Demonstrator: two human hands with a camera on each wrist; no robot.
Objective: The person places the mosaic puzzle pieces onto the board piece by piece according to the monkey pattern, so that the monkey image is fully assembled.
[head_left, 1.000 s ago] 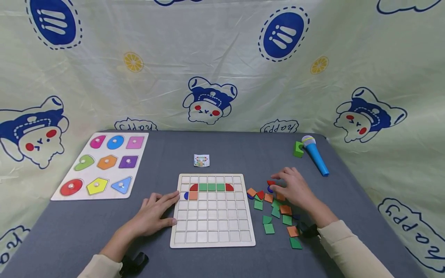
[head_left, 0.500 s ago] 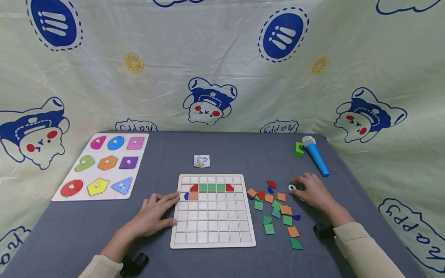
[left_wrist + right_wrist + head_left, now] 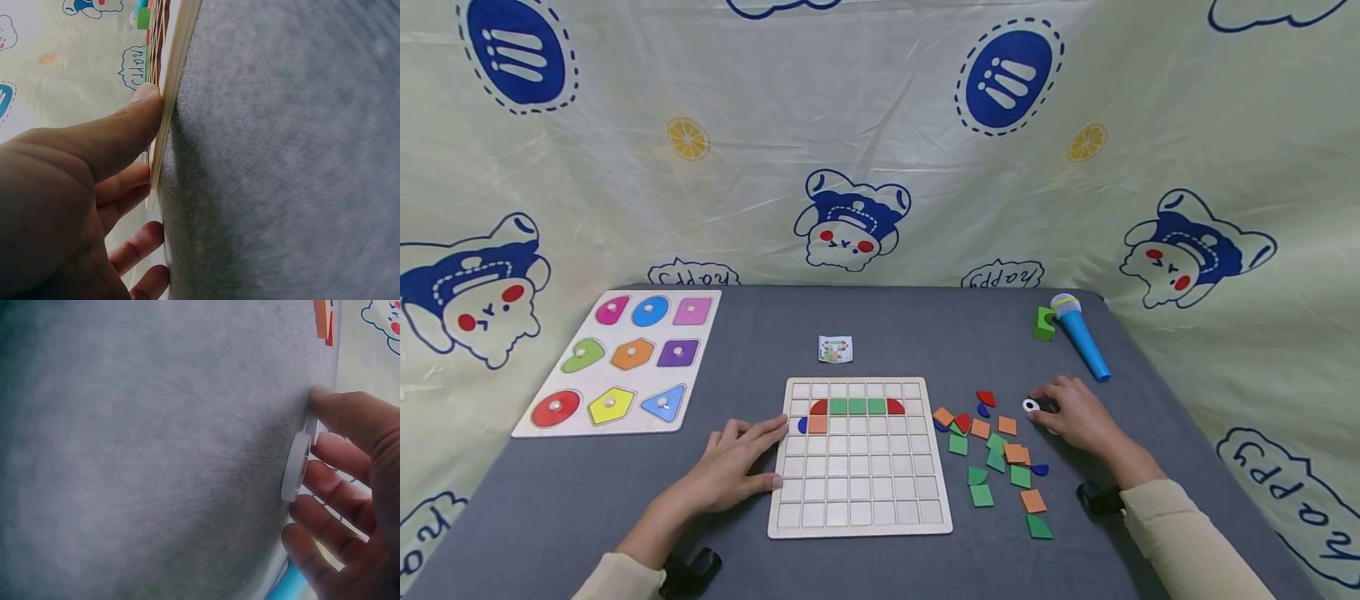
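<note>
A pale grid board (image 3: 861,457) holds a row of red and green pieces, with an orange square (image 3: 817,424) and a blue half-round piece (image 3: 802,425) below. At the board's left edge rests my left hand (image 3: 730,467), thumb and fingertips touching the rim, fingers fairly straight. My right hand (image 3: 1078,417) lies on the table beyond the loose pieces, fingers loosely bent. At its fingertips is a small white disc (image 3: 1031,406) with a dark centre, seen edge-on as a white disc (image 3: 295,467) in the right wrist view. Something dark beside the disc is partly hidden by the fingers.
Several loose green, orange, red and blue pieces (image 3: 981,496) lie right of the board. A knobbed shape puzzle (image 3: 617,362) is at left, a small printed card (image 3: 835,349) behind the board. A green block (image 3: 1043,323) and blue toy microphone (image 3: 1082,337) stand back right.
My right hand has moved right, from above the red and blue pieces to the white disc, and then stayed there. The left hand has kept its place at the board.
</note>
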